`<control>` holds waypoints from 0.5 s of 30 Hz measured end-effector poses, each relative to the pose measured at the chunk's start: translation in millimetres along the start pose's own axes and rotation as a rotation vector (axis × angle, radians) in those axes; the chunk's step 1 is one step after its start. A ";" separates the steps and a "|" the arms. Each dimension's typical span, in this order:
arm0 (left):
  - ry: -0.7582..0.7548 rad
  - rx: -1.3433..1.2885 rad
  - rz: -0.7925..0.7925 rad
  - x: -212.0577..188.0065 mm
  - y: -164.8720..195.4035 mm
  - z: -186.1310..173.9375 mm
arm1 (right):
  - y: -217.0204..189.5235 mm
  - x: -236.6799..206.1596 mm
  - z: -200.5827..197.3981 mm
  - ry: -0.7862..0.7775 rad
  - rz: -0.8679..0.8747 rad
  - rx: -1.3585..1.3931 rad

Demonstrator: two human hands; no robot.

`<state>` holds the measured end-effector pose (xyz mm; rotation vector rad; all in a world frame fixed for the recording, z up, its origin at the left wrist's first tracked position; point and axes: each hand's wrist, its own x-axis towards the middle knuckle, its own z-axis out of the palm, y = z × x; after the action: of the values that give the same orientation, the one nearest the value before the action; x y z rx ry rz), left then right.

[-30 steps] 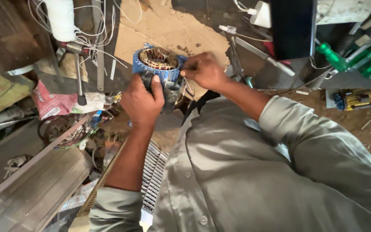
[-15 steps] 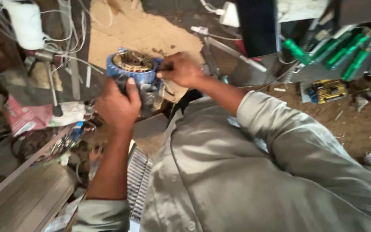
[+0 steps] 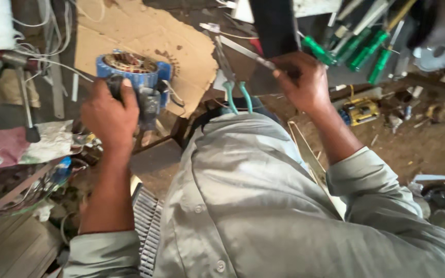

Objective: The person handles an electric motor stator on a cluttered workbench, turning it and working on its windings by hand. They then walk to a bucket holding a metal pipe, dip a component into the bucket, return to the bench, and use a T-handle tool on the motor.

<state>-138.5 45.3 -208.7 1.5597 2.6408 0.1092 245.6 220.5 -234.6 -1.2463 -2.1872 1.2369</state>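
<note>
Two bare hands are at work over a cluttered bench. On the person's left, the left hand (image 3: 110, 114) is clamped on a blue motor stator (image 3: 130, 72), its fingers curled over the near rim so that the copper windings sit just beyond the fingertips, and a dark grey fitting with wires hangs from the housing just right of the thumb. The stator rests on a torn sheet of brown cardboard (image 3: 181, 46) that spreads away past the fingers and to their right. The right hand (image 3: 305, 82) is raised well apart from the stator, its fingers closed around a thin metal rod (image 3: 263, 62) whose shaft sticks out to the left of the knuckles, in front of a dark upright panel (image 3: 276, 25). Between the two hands, nearer the right one, lie pliers with teal handles (image 3: 237, 95), the handles pointing toward the person's grey shirt (image 3: 263, 206). Beyond the right fingers and off to their right is a cluster of green-handled screwdrivers (image 3: 366, 51), and below those, just right of the wrist, a small yellow device (image 3: 361, 110) lies on the dirty surface.
</note>
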 end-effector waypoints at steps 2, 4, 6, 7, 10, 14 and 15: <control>0.002 0.003 0.009 -6.0 2.4 -4.0 | 4.5 -17.3 -21.6 0.046 0.056 0.004; 0.001 -0.049 0.007 -11.7 5.6 -7.5 | 15.7 -31.6 -43.0 0.100 0.125 -0.057; 0.009 -0.041 0.004 -16.9 8.9 -10.2 | 35.1 -44.2 -65.5 0.253 0.209 -0.141; 0.011 -0.036 -0.001 -19.2 10.3 -11.2 | 47.7 -50.1 -76.9 0.325 0.252 -0.182; 0.024 -0.056 -0.012 -24.7 13.3 -13.1 | 91.1 -63.1 -105.7 0.469 0.234 -0.239; 0.025 0.008 -0.011 -29.9 14.5 -14.6 | 137.6 -79.6 -123.7 0.466 0.209 -0.401; 0.034 0.011 -0.009 -30.7 14.9 -14.7 | 145.1 -83.3 -126.2 0.455 0.283 -0.442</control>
<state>-112.2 25.2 -191.8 1.5627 2.6787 0.1213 449.4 252.6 -271.3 -1.8475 -2.0387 0.4764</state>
